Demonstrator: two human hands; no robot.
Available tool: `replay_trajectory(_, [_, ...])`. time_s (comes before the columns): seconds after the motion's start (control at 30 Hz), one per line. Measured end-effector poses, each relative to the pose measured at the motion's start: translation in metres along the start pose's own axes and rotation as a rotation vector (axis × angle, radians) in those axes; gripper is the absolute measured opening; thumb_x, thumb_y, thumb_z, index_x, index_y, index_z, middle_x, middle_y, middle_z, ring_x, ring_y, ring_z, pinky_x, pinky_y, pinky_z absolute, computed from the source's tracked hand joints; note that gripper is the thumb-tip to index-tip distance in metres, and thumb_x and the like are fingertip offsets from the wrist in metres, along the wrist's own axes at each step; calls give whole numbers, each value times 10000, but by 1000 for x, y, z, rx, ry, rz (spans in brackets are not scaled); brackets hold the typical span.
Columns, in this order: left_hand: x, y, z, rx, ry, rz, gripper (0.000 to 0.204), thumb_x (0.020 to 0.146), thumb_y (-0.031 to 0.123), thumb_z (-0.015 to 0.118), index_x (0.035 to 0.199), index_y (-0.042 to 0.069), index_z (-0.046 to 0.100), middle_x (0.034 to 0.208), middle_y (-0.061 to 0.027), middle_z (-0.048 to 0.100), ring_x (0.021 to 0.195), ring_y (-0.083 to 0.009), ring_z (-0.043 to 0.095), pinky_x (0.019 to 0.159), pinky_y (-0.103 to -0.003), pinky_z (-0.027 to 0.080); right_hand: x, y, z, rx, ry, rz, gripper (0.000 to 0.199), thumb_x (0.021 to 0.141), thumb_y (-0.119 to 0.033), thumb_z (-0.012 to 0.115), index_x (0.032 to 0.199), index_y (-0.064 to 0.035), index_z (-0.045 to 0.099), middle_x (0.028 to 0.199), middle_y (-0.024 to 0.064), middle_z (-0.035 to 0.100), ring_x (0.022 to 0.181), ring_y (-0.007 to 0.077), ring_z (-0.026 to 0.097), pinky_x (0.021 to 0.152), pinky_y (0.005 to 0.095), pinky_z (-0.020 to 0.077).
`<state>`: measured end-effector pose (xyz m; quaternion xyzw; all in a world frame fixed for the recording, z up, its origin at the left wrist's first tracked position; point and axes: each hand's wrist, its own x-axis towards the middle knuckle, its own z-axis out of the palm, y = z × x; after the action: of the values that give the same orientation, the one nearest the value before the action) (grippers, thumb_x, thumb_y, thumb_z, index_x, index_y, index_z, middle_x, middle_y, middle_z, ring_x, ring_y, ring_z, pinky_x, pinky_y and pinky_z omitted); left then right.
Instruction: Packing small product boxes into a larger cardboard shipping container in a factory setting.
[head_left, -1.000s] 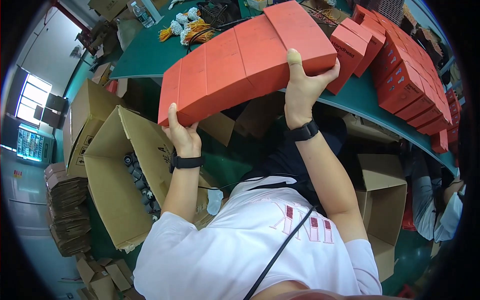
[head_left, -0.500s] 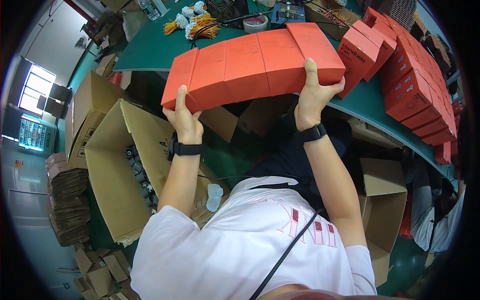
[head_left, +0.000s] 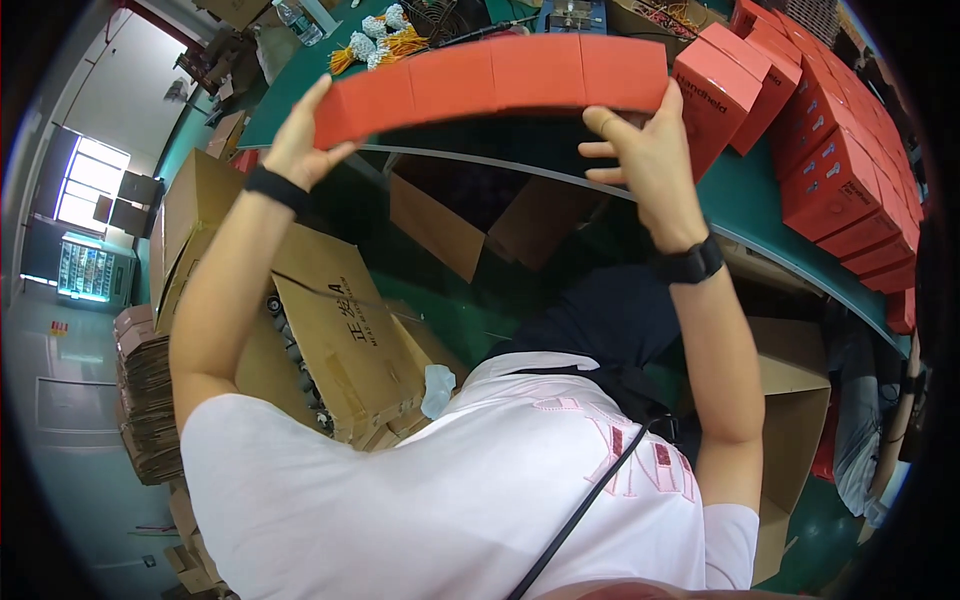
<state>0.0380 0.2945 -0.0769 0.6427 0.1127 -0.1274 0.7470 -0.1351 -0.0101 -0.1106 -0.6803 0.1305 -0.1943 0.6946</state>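
- A row of red boxes (head_left: 490, 75), several set side by side, is held up in the air above the edge of the green surface (head_left: 760, 215), pressed together only from its two ends.
- The risk I see: nothing supports the middle boxes from below, so if the pressure from either end becomes weaker, the row can buckle and the middle ones can fall to the open cardboard boxes (head_left: 330, 320) below the surface.
- The left hand (head_left: 300, 140) presses on the left end; its fingers are wrapped around the end box, closed on it.
- The right hand (head_left: 645, 150) pushes on the right end with the palm; its fingers are partly spread, and the thumb lies under the last box.
- Both wrists wear a black band.
- Just beside the right hand, stacks of more red boxes (head_left: 820, 150) stand on the surface.
- At the far side lie yellow and white bundles (head_left: 385, 35), perhaps cables.
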Motion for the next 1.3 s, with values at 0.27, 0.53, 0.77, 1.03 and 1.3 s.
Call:
replay_trajectory(0.27, [83, 59, 13, 883, 57, 153, 806, 774, 605, 706, 1358, 91, 495, 1380, -57, 475, 905, -227, 616, 726, -307, 555, 45, 10, 9, -404, 116, -153, 669, 855, -169, 672, 1332, 101, 288, 785, 137, 654, 597, 215, 683, 500, 294, 549])
replay_trajectory(0.53, [71, 33, 18, 855, 31, 317, 829, 762, 739, 596, 1328, 136, 540, 1262, -43, 567, 994, -230, 550, 820, -351, 429, 43, 31, -16, -830, 387, -310, 371, 866, -280, 676, 1130, -45, 562, 774, 142, 697, 779, 359, 676, 733, 444, 521])
replay_trajectory(0.77, [62, 15, 14, 835, 117, 460, 780, 810, 720, 555, 1284, 104, 494, 1167, -64, 561, 847, -215, 545, 681, -301, 424, 37, 32, -33, -888, 373, -328, 324, 881, -325, 651, 1062, -56, 639, 765, 126, 695, 756, 337, 677, 710, 431, 524])
replay_trajectory(1.03, [78, 0, 11, 803, 149, 560, 1098, 805, 700, 596, 1484, -75, 218, 1257, -191, 518, 862, -219, 546, 673, -321, 455, -5, 10, -51, -879, 335, -532, 288, 854, -272, 686, 1047, -63, 637, 707, 107, 670, 651, 291, 665, 596, 378, 512])
replay_trajectory(1.3, [73, -1, 8, 895, 266, 926, 1069, 849, 648, 589, 1473, -116, 180, 1545, -303, 182, 1450, -371, 196, 1168, -408, 194, -19, -8, -70, -921, 323, -527, 582, 776, -314, 751, 1236, -34, 530, 1109, 173, 610, 930, 335, 642, 766, 398, 525])
